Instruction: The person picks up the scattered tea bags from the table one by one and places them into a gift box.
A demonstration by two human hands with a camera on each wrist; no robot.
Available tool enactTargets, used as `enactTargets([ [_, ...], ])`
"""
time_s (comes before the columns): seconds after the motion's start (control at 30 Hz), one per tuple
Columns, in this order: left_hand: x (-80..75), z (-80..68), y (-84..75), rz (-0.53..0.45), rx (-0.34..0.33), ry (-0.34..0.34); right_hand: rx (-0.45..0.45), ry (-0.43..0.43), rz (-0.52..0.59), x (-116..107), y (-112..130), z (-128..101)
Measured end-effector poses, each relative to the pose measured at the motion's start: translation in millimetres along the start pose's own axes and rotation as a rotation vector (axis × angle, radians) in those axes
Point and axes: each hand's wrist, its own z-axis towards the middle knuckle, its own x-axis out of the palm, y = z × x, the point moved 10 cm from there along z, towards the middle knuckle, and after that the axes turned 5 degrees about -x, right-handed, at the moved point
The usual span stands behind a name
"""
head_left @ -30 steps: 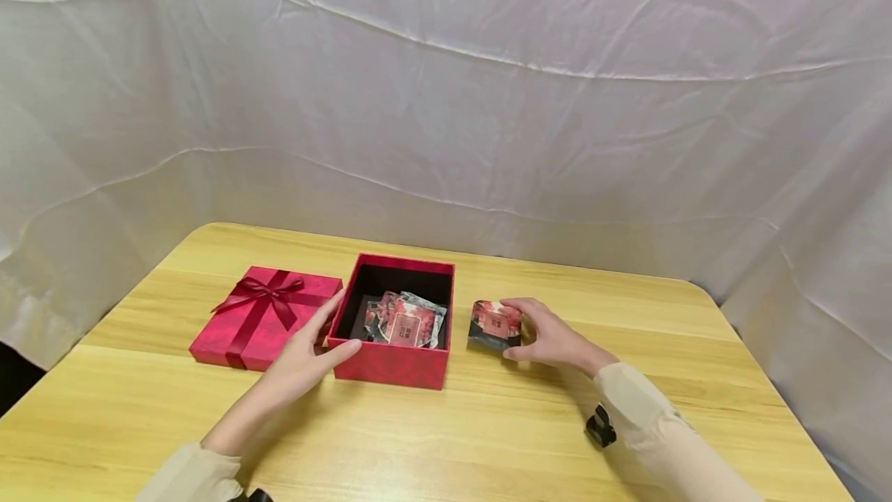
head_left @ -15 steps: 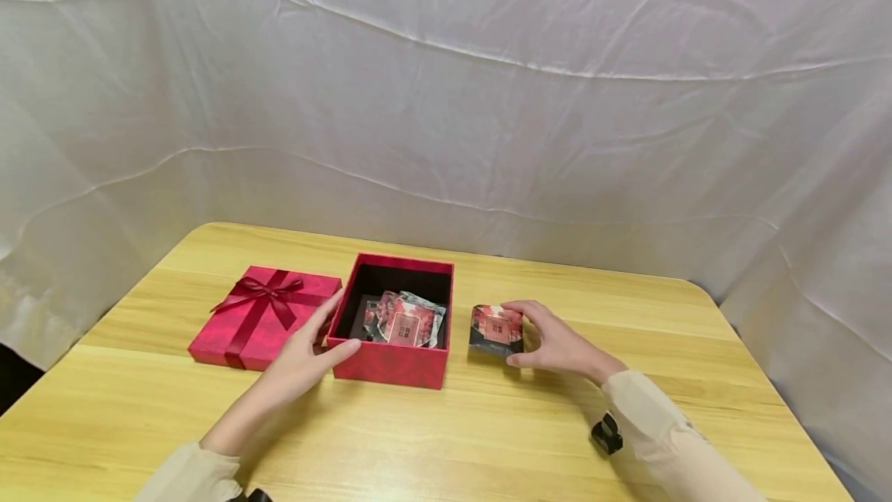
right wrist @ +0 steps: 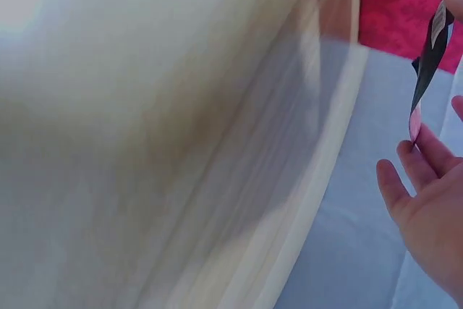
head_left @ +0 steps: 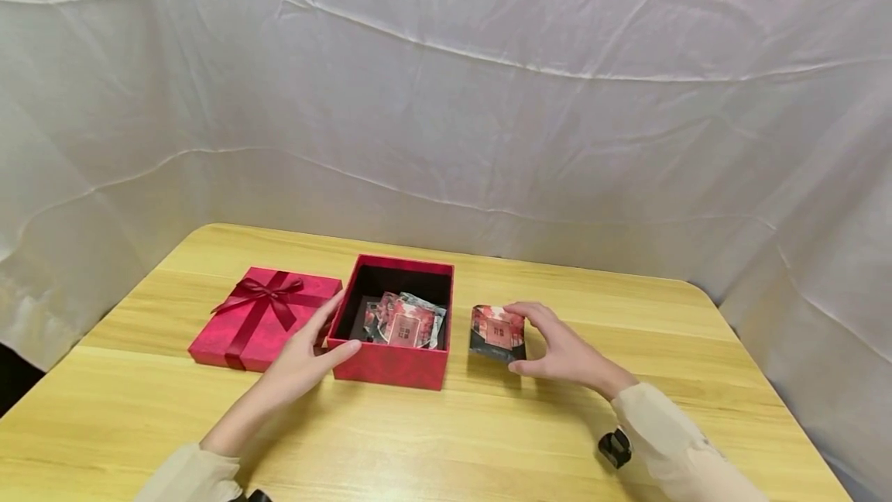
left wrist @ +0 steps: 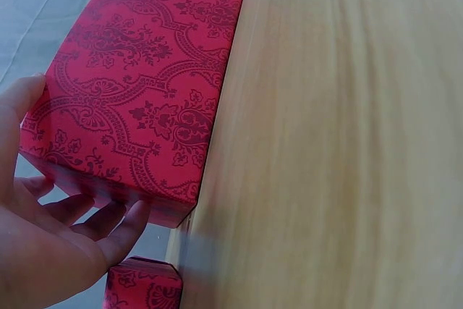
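Note:
My left hand [head_left: 303, 359] steadies an open red gift box [head_left: 392, 366], thumb at the front rim and fingers along the left side. In the left wrist view the box's patterned front [left wrist: 137, 85] shows between thumb and fingers. Several red and black sachets [head_left: 411, 325] lie loosely in its dark inside. To the right of the box, my right hand [head_left: 566, 348] pinches a similar square sachet [head_left: 498, 331] by its right side, over the table. The right wrist view shows this sachet [right wrist: 432, 56] edge-on, between thumb and fingertips.
A red lid [head_left: 223, 329] with a dark red ribbon bow lies left of the box, partly behind my left hand. Everything stands on a light wooden table [head_left: 432, 448]. A pale cloth curtain [head_left: 446, 138] hangs behind and at both sides.
My right hand has drifted slightly right and towards me, with the sachet in its pinch. My left hand and the box have stayed in place.

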Motion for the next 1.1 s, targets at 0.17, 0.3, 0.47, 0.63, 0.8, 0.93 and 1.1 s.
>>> enactTargets([
  [0.17,-0.7,-0.5,-0.3,-0.005,0.002,-0.003,-0.025,-0.039,0.015,-4,11,-7],
  [0.3,-0.4,-0.1,-0.5,-0.008,-0.001,0.000,-0.054,-0.076,0.030,-11,11,-13],
  [0.47,-0.4,-0.9,-1.0,-0.004,-0.006,0.002,-0.077,-0.094,0.017,-16,12,-18],
  [0.63,-0.8,-1.3,-2.6,-0.014,-0.002,0.003,-0.088,-0.097,0.016,-21,20,-22],
  [0.8,-1.1,-0.5,-2.1,-0.013,-0.007,0.000,-0.123,-0.110,0.004,-24,33,-23],
  [0.93,0.0,0.1,0.1,-0.002,-0.011,0.004,-0.165,-0.116,-0.004,-25,45,-22],
  [1.1,0.9,0.9,1.8,-0.016,-0.007,0.005,-0.228,-0.119,-0.026,-26,63,-19],
])
